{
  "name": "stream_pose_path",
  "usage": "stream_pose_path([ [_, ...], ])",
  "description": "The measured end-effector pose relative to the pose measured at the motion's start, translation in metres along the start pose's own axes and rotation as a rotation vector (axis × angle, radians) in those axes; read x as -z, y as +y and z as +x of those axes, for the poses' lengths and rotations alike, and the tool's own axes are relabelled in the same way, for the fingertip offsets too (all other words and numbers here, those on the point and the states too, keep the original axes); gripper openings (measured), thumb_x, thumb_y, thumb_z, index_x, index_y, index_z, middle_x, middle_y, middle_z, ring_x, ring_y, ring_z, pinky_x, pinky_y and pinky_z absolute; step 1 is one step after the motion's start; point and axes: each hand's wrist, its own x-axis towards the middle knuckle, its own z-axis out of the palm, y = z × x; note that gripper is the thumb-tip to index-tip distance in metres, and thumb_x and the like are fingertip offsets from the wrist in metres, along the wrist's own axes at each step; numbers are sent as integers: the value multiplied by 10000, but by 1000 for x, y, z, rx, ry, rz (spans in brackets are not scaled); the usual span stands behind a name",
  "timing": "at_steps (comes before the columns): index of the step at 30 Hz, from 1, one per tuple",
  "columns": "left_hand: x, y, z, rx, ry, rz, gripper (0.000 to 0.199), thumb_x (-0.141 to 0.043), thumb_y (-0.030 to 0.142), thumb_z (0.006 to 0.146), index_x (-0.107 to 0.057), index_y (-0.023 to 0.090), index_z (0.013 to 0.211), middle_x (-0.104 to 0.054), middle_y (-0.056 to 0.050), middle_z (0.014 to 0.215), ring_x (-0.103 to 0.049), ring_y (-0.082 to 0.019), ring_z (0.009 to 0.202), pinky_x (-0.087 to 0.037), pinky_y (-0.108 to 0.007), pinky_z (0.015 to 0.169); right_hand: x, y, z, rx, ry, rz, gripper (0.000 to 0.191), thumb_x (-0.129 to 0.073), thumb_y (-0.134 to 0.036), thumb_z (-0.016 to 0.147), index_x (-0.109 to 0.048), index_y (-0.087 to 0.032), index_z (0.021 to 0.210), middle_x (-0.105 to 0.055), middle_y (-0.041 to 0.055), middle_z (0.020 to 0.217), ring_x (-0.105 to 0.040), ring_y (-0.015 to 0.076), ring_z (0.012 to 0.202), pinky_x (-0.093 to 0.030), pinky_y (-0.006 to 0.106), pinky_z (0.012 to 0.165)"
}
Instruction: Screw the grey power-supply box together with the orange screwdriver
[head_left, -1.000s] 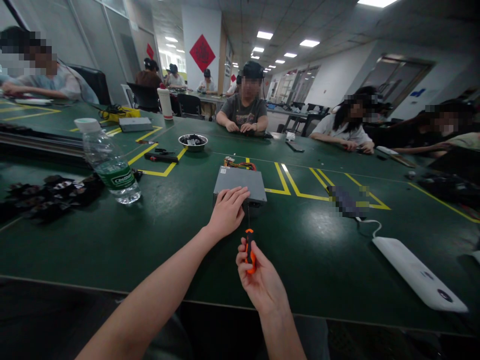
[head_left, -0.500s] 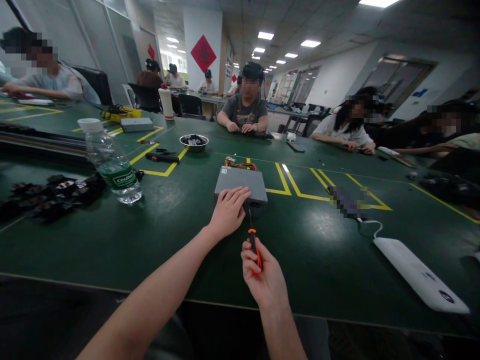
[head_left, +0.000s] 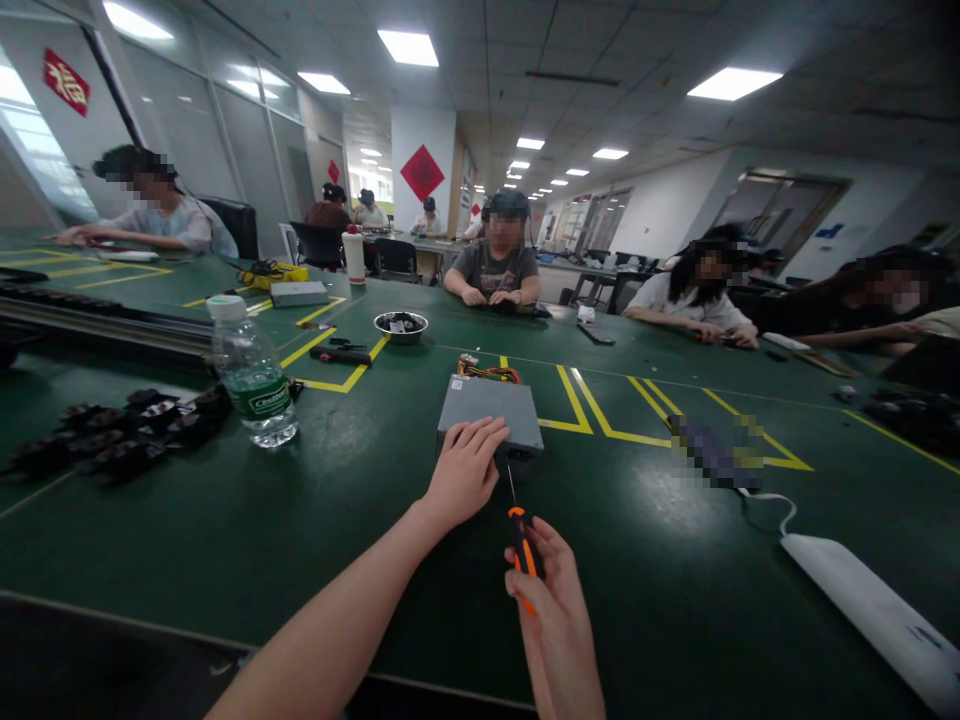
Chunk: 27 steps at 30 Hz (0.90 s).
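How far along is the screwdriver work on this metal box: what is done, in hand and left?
Done: the grey power supply lies flat, steadied by the left hand. In hand: the right hand holds an orange-and-black screwdriver at the near side; tip contact is unclear. Left: the power supply looks closed, so any opening probably remains; no loosened screw shows.

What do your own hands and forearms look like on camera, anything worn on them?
Left hand and right hand are ungloved. No sleeves, watch or bracelet show on the visible forearms or wrists, and I see no rings or markings.
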Motion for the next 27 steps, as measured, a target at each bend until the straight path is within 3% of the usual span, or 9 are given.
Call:
stream_pose_path([
  [3,0,0,0,4,-1,9,445,-439,116,805,-453,224,1237,-477,-28,1332,-385,-180,1249,-269,-389,1039,7,4,-5,235,-30,-319,362,-516,-257,799,-452,-239,1154,-530,78,1131,-596,197,972,-526,340,787],
  [5,0,0,0,1,-3,15,449,-444,116,801,-453,225,1236,-478,-27,1332,-386,-178,1248,-274,-385,1036,11,0,-7,414,-27,-561,308,-461,-286,846,-492,-230,1147,-540,91,1127,-579,209,1019,-509,364,841],
  [8,-1,-1,0,-3,0,6,455,-436,109,796,-452,221,1237,-478,-26,1332,-386,-178,1247,-271,-385,1036,19,-11,-5,698,-21,-850,275,-400,-273,885,-557,-237,1108,-546,91,1151,-587,201,1014,-525,339,815],
  [10,-1,0,0,-1,2,0,451,-430,110,798,-451,217,1236,-474,-26,1335,-383,-179,1249,-265,-387,1039,23,-19,0,802,-9,-937,282,-353,-254,905,-563,-230,1090,-558,88,1139,-625,170,917,-550,297,739],
  [12,0,0,0,5,2,-1,448,-433,112,797,-454,217,1232,-473,-28,1335,-383,-180,1249,-265,-391,1040,23,-25,3,813,7,-984,280,-325,-253,916,-563,-210,1057,-568,90,1098,-642,148,828,-561,267,671],
  [16,0,1,0,8,11,8,460,-439,102,788,-454,221,1232,-488,-30,1321,-391,-179,1242,-272,-391,1038,16,-25,0,812,44,-1121,304,-350,-313,904,-539,-177,1100,-510,142,1151,-615,216,963,-569,322,706],
  [20,-1,1,0,2,13,4,454,-434,108,794,-452,215,1235,-480,-30,1329,-386,-179,1246,-268,-390,1040,10,-18,-7,857,-13,-1157,341,-273,-295,927,-504,-178,1150,-532,141,1170,-621,209,982,-570,298,692],
  [25,0,1,-1,12,8,-9,453,-438,110,793,-456,214,1234,-477,-33,1331,-383,-186,1248,-262,-404,1044,15,-27,-2,711,50,-1158,381,-262,-383,926,-492,-157,1129,-650,107,920,-675,202,756,-556,296,574],
  [27,0,1,-1,12,6,-7,451,-438,112,795,-457,214,1233,-479,-31,1330,-385,-184,1247,-264,-401,1045,16,-30,-1,682,45,-1167,367,-276,-384,922,-490,-167,1128,-651,105,942,-673,209,787,-558,306,595],
])
